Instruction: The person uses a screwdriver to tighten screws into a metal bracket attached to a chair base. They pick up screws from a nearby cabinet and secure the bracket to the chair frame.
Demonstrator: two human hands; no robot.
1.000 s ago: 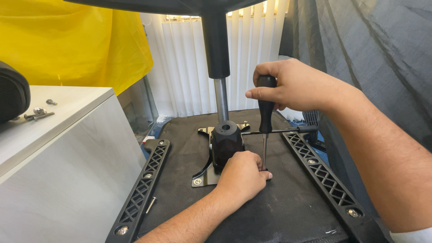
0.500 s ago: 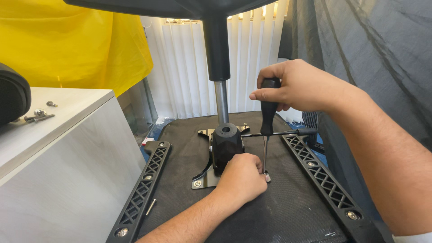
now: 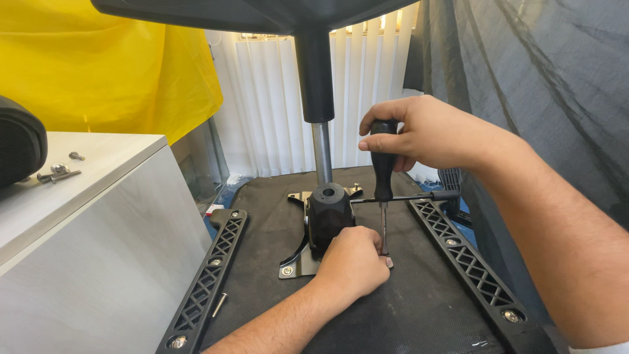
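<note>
An upturned office chair seat covered in black fabric (image 3: 406, 308) fills the lower middle of the view, its underside facing up. A white cabinet (image 3: 98, 262) stands tight against its left edge, and a dark mesh chair back (image 3: 537, 78) rises close on the right, so free room lies mainly toward the pale vertical blinds (image 3: 268, 111) behind. A yellow sheet (image 3: 98, 72) hangs at upper left. Two black plastic lattice brackets (image 3: 209, 275) run along the seat's left and right sides. At the centre sits a black tilt mechanism on a metal plate (image 3: 327, 216), with a chrome column rising from it. The right hand (image 3: 426, 134) is wrapped firmly around the black handle of a screwdriver (image 3: 383, 170), held upright, its tip down at the plate's right edge. The left hand (image 3: 354, 262) rests curled on the seat beside the plate, fingertips pinching the shaft near the tip. Loose screws (image 3: 56, 172) lie on the cabinet top, and one lies on the seat by the left bracket.
</note>
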